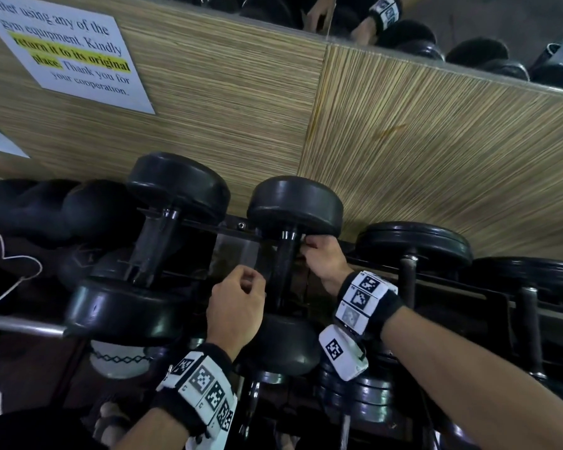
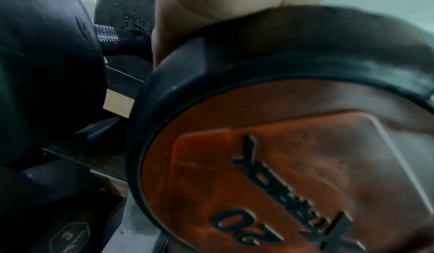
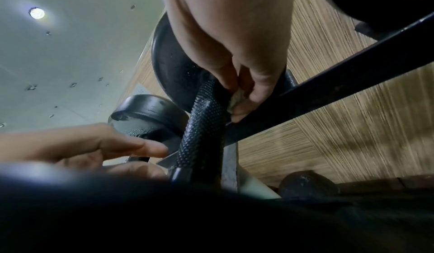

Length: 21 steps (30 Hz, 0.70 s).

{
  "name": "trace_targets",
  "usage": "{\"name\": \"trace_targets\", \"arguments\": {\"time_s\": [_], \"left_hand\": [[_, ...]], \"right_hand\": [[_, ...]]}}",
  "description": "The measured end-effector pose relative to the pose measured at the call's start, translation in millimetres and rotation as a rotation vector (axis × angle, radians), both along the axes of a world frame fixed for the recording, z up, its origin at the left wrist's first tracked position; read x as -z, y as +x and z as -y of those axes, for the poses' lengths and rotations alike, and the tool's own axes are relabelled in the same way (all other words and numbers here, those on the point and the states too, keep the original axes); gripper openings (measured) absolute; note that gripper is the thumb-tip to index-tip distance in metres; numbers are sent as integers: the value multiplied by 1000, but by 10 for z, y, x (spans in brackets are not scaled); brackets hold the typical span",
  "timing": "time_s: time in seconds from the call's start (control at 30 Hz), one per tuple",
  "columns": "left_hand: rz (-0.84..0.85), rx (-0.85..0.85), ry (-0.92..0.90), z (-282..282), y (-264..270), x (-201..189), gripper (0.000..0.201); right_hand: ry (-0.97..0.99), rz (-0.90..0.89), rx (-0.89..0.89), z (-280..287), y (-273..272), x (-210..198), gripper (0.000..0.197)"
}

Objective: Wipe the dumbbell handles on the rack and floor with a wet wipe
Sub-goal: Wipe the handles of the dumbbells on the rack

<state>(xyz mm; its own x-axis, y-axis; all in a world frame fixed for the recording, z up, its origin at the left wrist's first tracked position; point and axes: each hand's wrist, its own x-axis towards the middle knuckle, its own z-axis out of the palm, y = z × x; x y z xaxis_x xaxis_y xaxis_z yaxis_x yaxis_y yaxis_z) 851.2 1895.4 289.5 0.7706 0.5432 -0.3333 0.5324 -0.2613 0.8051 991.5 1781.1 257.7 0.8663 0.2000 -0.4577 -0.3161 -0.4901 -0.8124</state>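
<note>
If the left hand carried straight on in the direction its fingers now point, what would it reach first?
Most likely the knurled handle of the dumbbell that the right hand is wiping. The left hand hovers just beside it, fingers loosely curled toward the bar; the gap is hard to judge.

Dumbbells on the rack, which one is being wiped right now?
The middle dumbbell, marked 20: the right hand presses the wet wipe against its handle. The dumbbell to its left goes untouched.

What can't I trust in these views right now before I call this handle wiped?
- Wet wipe: right wrist view shows only a scrap; the right hand hides the rest.
- Handle underside: hidden in the head view.
- Left hand grip: left wrist view is blurred, blocked by the 20 end cap.
</note>
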Motion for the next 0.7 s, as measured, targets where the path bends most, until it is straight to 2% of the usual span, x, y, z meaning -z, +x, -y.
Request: {"name": "trace_targets", "arguments": {"time_s": [0.17, 0.4, 0.5, 0.6, 0.63, 0.7], "left_hand": [[-18, 15, 0, 0, 12, -12, 15], [-30, 26, 0, 1, 25, -10, 15], [-34, 28, 13, 5, 27, -27, 16], [-25, 17, 25, 6, 19, -39, 17], [-24, 13, 22, 4, 10, -38, 18], [-20, 6, -2, -2, -16, -30, 19]], "right_hand": [[217, -31, 143, 54, -133, -180, 21], [173, 192, 151, 25, -268, -215, 26], [66, 388, 8, -22, -349, -284, 23], [-149, 415, -323, -152, -445, -390, 32], [-187, 407, -362, -171, -458, -410, 35], [-155, 431, -311, -139, -440, -413, 32]]}}
